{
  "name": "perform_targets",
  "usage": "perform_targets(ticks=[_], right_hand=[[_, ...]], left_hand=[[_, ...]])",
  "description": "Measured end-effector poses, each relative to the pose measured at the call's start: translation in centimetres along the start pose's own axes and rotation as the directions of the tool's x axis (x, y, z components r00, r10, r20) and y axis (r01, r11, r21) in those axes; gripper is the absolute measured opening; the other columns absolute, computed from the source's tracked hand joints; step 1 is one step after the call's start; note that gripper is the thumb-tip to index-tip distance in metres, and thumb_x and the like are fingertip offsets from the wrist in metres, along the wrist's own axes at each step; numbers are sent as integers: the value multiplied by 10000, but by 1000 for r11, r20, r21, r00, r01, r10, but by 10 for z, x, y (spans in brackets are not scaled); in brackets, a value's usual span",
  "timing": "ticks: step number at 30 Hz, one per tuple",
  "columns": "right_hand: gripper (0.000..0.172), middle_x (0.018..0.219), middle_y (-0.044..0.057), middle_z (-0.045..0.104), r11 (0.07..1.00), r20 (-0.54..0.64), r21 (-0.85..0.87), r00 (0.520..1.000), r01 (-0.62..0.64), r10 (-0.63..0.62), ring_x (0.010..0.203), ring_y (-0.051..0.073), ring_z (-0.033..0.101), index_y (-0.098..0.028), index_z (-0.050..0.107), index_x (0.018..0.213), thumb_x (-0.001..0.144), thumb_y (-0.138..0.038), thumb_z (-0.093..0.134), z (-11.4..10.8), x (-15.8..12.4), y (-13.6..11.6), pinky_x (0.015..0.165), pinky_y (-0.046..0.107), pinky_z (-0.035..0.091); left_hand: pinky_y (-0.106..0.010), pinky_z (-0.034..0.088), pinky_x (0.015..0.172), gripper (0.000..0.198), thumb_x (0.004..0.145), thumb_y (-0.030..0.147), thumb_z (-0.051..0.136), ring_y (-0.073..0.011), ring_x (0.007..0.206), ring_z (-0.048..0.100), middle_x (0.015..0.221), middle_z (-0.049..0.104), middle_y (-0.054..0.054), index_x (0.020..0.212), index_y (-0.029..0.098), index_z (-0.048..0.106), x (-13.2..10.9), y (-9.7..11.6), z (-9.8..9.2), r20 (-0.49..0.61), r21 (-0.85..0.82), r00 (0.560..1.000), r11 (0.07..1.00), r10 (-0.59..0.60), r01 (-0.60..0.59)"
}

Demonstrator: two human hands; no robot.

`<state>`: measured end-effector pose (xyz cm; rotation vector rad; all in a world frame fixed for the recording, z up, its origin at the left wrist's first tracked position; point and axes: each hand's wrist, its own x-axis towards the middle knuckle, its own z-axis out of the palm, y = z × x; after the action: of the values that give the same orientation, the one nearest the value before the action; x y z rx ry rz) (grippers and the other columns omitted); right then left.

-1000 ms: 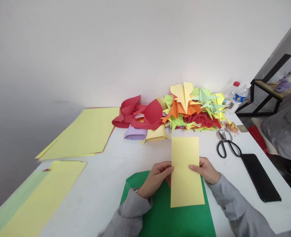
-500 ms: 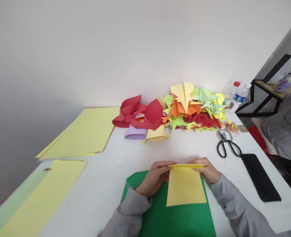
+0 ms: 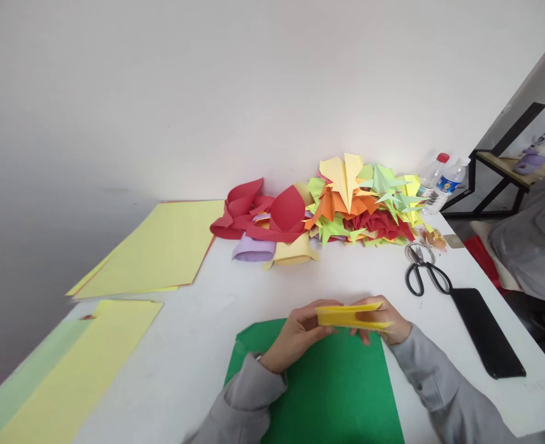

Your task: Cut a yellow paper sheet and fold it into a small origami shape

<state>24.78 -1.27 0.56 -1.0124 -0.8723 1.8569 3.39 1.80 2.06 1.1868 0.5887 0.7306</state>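
Between my two hands is a folded sheet of yellow paper (image 3: 346, 317), held up and seen nearly edge-on, with a gap between its layers. My left hand (image 3: 298, 336) grips its left end, thumb below and fingers behind. At the other end my right hand (image 3: 390, 320) pinches the paper, partly hidden by it, with some fingers showing underneath. Beneath both hands a sheet of green paper (image 3: 337, 394) lies on the table, its upper left corner bent.
Large yellow sheets (image 3: 156, 246) and cut strips (image 3: 78, 370) lie at left. Along the wall are red paper shapes (image 3: 288, 213) and a heap of folded paper (image 3: 351, 203). Scissors (image 3: 423, 268), a black phone-like slab (image 3: 489, 333) and bottles (image 3: 448, 182) are at right. A person (image 3: 531, 234) sits beyond.
The yellow paper's lower flap, which hung down over the green sheet, is now raised, so the paper appears as a narrow band. My left thumb has shifted beneath it.
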Motion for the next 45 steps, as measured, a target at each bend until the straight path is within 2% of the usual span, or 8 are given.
perform_targets(ticks=[4, 10, 13, 16, 23, 35, 40, 45], right_hand=[[523, 695, 117, 718, 998, 75, -51, 996, 45, -41, 435, 145, 610, -86, 703, 943, 718, -557, 686, 1, 0, -1, 410, 239, 482], [717, 1065, 136, 688, 963, -22, 30, 963, 269, -268, 919, 259, 651, -190, 653, 1105, 665, -754, 594, 4, 0, 0, 745, 367, 535], [575, 938, 97, 716, 957, -105, 0, 951, 292, -290, 797, 222, 663, -185, 680, 1011, 599, -573, 780, 0, 1, 2, 698, 331, 524], [375, 751, 52, 714, 971, -215, -98, 948, 220, -237, 606, 150, 626, -143, 703, 844, 597, -392, 837, -3, 1, 3, 577, 267, 491], [333, 602, 6, 657, 965, -232, -232, 956, 124, -179, 530, 111, 571, -126, 669, 671, 582, -396, 841, 3, 0, 2, 520, 236, 450], [261, 592, 4, 663, 946, -237, -221, 928, 236, -287, 504, 107, 553, -164, 699, 673, 634, -395, 813, 6, -1, 0, 491, 226, 441], [243, 693, 29, 708, 944, -99, -193, 952, 267, -290, 575, 116, 606, -171, 725, 767, 672, -384, 794, -1, -3, -3, 557, 234, 482], [273, 705, 15, 710, 983, 66, -134, 991, 122, -114, 585, 94, 620, -153, 715, 789, 624, -337, 831, 4, -5, -1, 589, 214, 497]], left_hand=[[-334, 560, 621, 337, 773, 452, 666, -208, 727, 642, 804, 707, -71, 831, 124, 717, 0, -5, -3, -61, 30, 996, 997, -65, 67], [-322, 555, 587, 392, 758, 512, 659, -192, 640, 645, 696, 690, -50, 799, 123, 689, 3, -8, -3, -115, 73, 988, 991, -103, 112], [-305, 536, 574, 419, 756, 537, 648, -177, 590, 629, 640, 670, -41, 773, 119, 675, 2, -9, -2, -70, 106, 988, 984, -136, 143], [-291, 511, 568, 437, 752, 550, 642, -161, 573, 593, 626, 645, -31, 767, 115, 675, 1, -11, -1, -27, 140, 986, 976, -166, 168], [-265, 447, 618, 480, 746, 604, 608, -164, 685, 539, 727, 633, -30, 788, 133, 685, 1, -8, 3, -176, 186, 977, 970, -123, 155], [-258, 385, 610, 530, 778, 654, 514, -162, 685, 470, 721, 585, -22, 812, 141, 641, 0, -6, 4, -171, 234, 974, 954, -149, 188], [-249, 346, 590, 492, 834, 614, 457, -137, 646, 421, 703, 530, -9, 781, 141, 583, -3, -2, 8, -33, 301, 981, 934, -193, 194], [-230, 258, 519, 475, 856, 587, 437, -106, 583, 338, 628, 399, 26, 652, 160, 468, -5, -4, 14, 111, 395, 972, 907, -208, 149]])
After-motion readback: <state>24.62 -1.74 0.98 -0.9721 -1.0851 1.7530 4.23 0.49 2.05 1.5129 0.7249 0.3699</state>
